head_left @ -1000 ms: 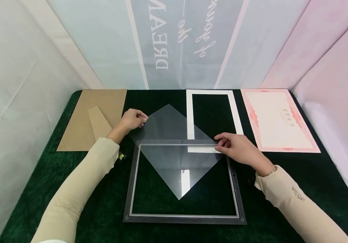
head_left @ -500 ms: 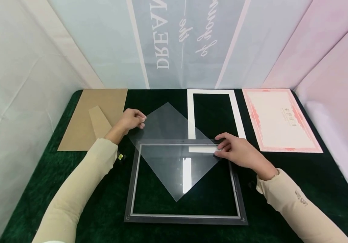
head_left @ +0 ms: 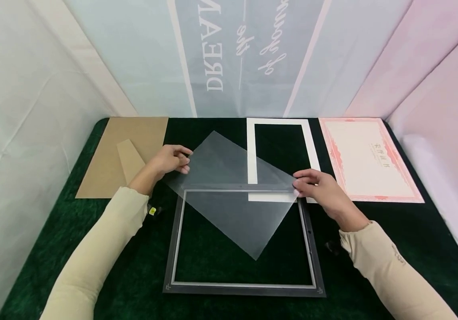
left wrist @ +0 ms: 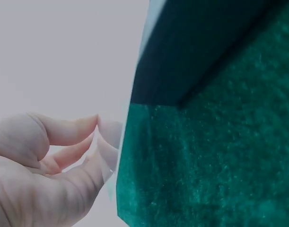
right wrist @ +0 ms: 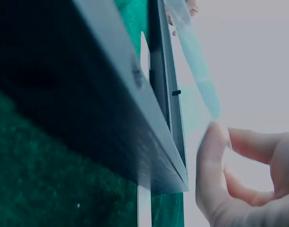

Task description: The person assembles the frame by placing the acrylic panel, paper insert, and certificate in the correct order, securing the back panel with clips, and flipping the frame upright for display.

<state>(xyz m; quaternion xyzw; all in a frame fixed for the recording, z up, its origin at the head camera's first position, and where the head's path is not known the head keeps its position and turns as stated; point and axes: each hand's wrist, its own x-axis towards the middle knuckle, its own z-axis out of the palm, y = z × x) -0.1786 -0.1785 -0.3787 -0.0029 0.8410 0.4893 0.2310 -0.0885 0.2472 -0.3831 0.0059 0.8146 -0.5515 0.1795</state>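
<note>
A clear plastic sheet [head_left: 233, 209] is held slantwise over the back bar of a dark grey picture frame [head_left: 245, 289], one corner pointing toward the wearer. My left hand [head_left: 170, 161] pinches the sheet's left edge; the left wrist view shows thumb and fingertips [left wrist: 94, 124] meeting on it. At its right corner, the thumb and fingers of my right hand [head_left: 321, 195] grip the sheet. The right wrist view shows that pinch beside the frame's corner [right wrist: 168, 175], with the sheet [right wrist: 198, 66] stretching away from the fingertips. The frame lies flat, its opening showing green cloth.
A brown backing board [head_left: 101, 164] with a stand flap [head_left: 129, 160] lies back left. Behind the frame is a white mat [head_left: 251, 153], partly under the sheet. A pink-bordered certificate [head_left: 357, 164] lies back right on the green cloth [head_left: 373, 249]. A printed curtain [head_left: 237, 102] closes off the back.
The sheet has turned counterclockwise: its near corner has swung right and its far corner left. My right hand has moved a little right and back. The frame has stayed put.
</note>
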